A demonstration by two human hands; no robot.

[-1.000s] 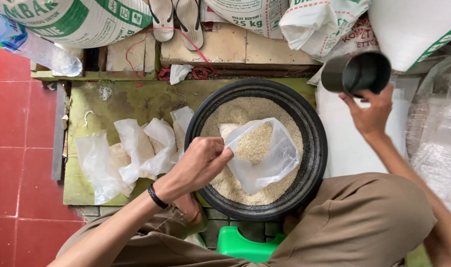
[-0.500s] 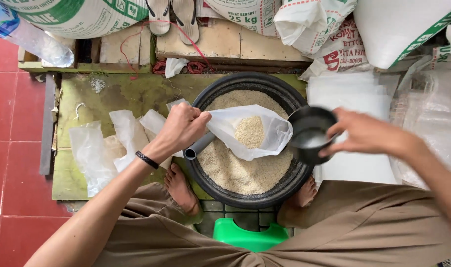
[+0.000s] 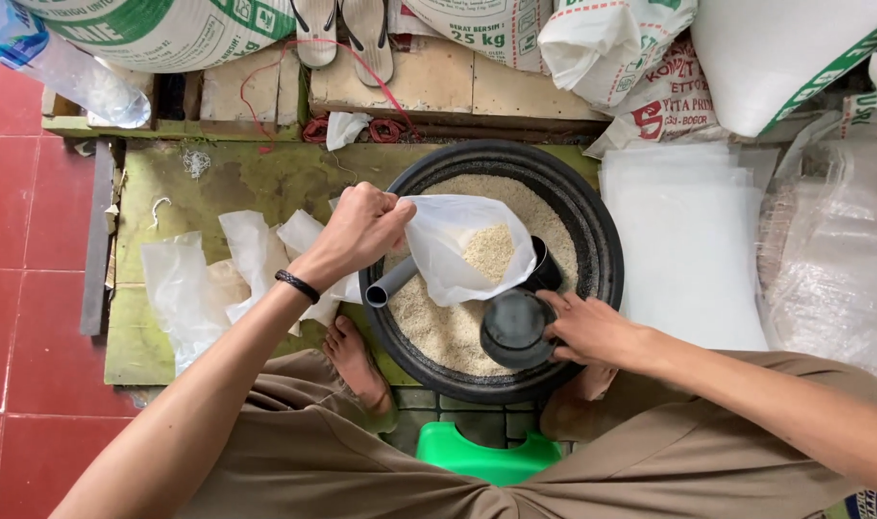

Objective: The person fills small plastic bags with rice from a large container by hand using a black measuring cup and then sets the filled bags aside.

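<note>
A wide black basin [image 3: 602, 250] holds pale rice [image 3: 438, 332]. My left hand [image 3: 359, 229] grips the mouth of a clear plastic bag [image 3: 462, 255], held open over the basin with some rice inside. My right hand [image 3: 592, 330] holds a black scoop cup [image 3: 515, 330] tipped against the bag's opening. A grey tube [image 3: 392, 283] pokes out under the bag at the basin's left rim.
Several filled clear bags [image 3: 203, 279] lie left of the basin on a green board. A stack of flat plastic sheets [image 3: 683, 250] lies to the right. Large sacks [image 3: 650, 58], sandals [image 3: 342, 29] and a plastic bottle [image 3: 63, 67] line the far edge. My bare feet [image 3: 357, 360] flank a green stool [image 3: 486, 457].
My right hand brought the black cup from the far right down to the bag's mouth. My left hand kept hold of the bag, shifting slightly right over the basin.
</note>
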